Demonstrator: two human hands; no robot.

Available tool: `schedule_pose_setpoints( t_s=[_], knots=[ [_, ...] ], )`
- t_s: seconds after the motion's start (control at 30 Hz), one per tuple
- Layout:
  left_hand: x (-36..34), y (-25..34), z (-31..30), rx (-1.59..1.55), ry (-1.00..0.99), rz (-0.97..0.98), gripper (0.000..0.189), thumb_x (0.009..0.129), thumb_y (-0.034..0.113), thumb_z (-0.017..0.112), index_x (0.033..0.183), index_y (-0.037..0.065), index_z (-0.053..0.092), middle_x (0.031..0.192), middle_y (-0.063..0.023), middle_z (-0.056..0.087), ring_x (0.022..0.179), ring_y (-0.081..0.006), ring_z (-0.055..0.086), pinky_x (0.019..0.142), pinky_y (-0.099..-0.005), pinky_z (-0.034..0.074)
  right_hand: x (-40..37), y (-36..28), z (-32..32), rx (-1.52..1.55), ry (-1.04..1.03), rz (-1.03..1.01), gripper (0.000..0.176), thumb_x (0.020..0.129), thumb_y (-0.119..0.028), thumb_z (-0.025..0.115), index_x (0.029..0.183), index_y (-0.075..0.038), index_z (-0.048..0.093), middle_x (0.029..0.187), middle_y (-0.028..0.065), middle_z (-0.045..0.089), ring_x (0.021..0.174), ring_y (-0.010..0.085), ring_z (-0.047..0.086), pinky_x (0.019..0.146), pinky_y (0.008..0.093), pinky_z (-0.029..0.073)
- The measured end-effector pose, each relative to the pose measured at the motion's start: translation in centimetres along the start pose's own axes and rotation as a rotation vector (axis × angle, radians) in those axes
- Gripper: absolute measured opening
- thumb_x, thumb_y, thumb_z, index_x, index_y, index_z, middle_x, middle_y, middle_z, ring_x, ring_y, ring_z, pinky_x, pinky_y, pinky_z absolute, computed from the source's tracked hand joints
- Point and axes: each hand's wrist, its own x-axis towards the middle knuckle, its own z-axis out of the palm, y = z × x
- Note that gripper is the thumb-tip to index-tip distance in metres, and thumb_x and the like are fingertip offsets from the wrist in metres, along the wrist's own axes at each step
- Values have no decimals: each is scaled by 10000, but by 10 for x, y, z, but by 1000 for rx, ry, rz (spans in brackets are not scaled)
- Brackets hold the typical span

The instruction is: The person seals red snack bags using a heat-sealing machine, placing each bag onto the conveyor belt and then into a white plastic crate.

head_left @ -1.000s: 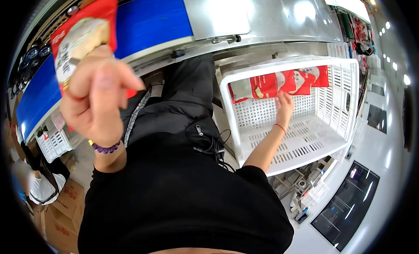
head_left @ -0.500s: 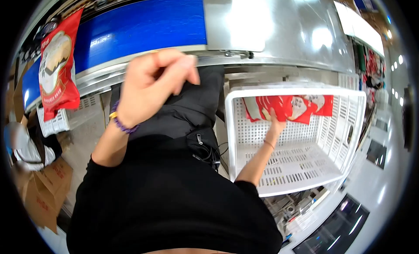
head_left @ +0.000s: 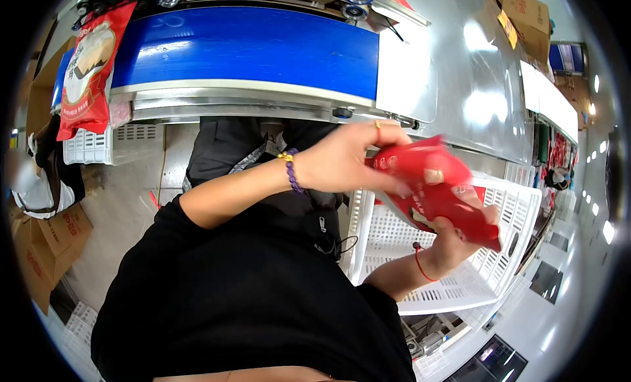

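A red printed food bag (head_left: 437, 191) is held up over the white plastic crate (head_left: 526, 241). My left hand (head_left: 348, 160), with a purple braided bracelet, pinches the bag's upper left end. Around its lower right part closes my right hand (head_left: 455, 245), which wears a red string. The bag is tilted and slightly blurred, and it hides much of the crate's inside. Some red packaging shows behind it in the crate.
A blue conveyor belt (head_left: 250, 50) runs ahead, beside a shiny metal table (head_left: 460, 80). Another red bag (head_left: 95, 70) hangs over the belt's left end, above a white crate (head_left: 131, 144). Cardboard boxes (head_left: 56, 244) and part of another person (head_left: 46, 178) are at the left.
My right hand has come up out of the crate with a red bag. My left hand has moved right and taken hold of it too. The view has shifted somewhat.
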Motion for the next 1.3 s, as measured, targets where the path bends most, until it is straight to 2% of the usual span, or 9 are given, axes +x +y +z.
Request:
schedule_pose_setpoints(
  t_s=[0.2,0.33,0.47,0.6,0.93,1.07,1.1,1.17,1.3],
  knots=[
    [-10,20,-28,-286,418,-214,181,786,94,781,808,48,607,739,60,585,664,2,502,591,-181,420,12,30,36,204,-6,382,848,616,-85,848,1338,40,422,1229,90,547,1068,157,534,950,314,423],
    [-6,17,-46,-312,344,-324,196,773,107,798,845,36,629,761,50,614,707,-17,553,640,-196,463,15,62,24,375,-4,356,224,947,-41,555,1155,36,582,1119,96,645,1026,160,602,941,309,460],
    [12,2,-64,-239,80,-207,230,757,164,818,874,7,699,795,31,618,746,-56,570,683,-216,465,39,87,22,440,284,331,141,942,3,535,1044,29,630,1045,75,659,941,121,599,859,263,474],
    [49,-22,-83,270,295,-354,418,760,276,818,608,27,518,655,25,517,620,-44,417,563,-215,401,80,99,24,-345,267,247,199,904,-52,625,1055,67,676,939,71,698,834,84,599,770,234,481],
    [102,-92,-115,214,667,-545,317,769,291,670,834,-16,711,836,-162,706,772,-251,679,724,-332,502,150,178,41,255,222,452,257,868,-9,672,882,-83,426,846,130,670,764,121,634,642,225,502],
    [98,-78,-127,117,736,-521,285,780,242,671,855,-30,712,838,-148,714,762,-228,679,713,-305,499,168,181,60,319,166,382,287,858,4,676,826,-95,409,818,107,656,730,108,617,621,214,479],
    [96,-74,-127,116,741,-494,247,838,237,665,825,-9,668,641,4,570,512,-65,434,442,-236,324,171,181,61,321,168,371,287,858,4,676,826,-95,409,818,107,656,730,108,617,621,214,479],
    [93,-73,-135,286,761,-515,322,797,286,656,860,-26,712,837,-171,706,783,-265,679,729,-338,497,177,175,68,287,151,375,302,850,3,689,777,-112,420,743,26,599,688,91,600,596,192,468],
    [85,-65,-139,346,825,-410,318,821,317,642,857,11,720,851,-163,703,814,-290,672,745,-359,493,184,157,78,267,96,413,361,839,-14,711,732,-133,387,714,-21,539,640,51,523,549,190,414]
  ],
)
